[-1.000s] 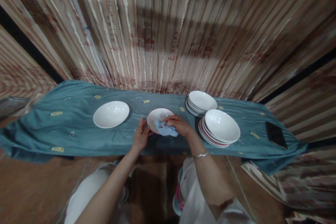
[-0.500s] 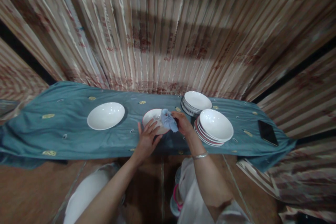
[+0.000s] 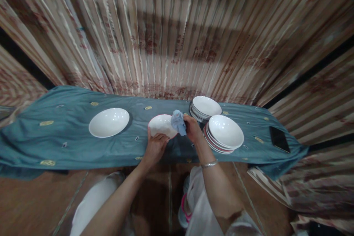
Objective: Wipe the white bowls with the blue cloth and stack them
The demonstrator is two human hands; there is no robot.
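A white shallow bowl with a thin red rim [image 3: 160,123] rests in the middle of the table in front of me. My left hand [image 3: 156,146] grips its near left edge, fingers curled over the rim. In my right hand [image 3: 191,128] is a crumpled light blue cloth [image 3: 179,121], held at the bowl's right edge; whether the cloth touches the rim I cannot tell. Just right of that hand stands a stack of red-rimmed bowls [image 3: 226,131] with a white one on top. Behind it is a stack of dark-rimmed plates [image 3: 206,107].
A large white bowl [image 3: 109,122] sits alone on the left. A green-blue patterned cloth [image 3: 74,147] covers the long table. Near the right end lies a dark flat phone-like device [image 3: 279,139]. Striped curtains [image 3: 166,33] hang close behind the table and on the sides.
My left hand has shifted from fingers spread inside the bowl to a grip on its near rim. The blue cloth in my right hand has come up slightly, clear of the bowl's inside.
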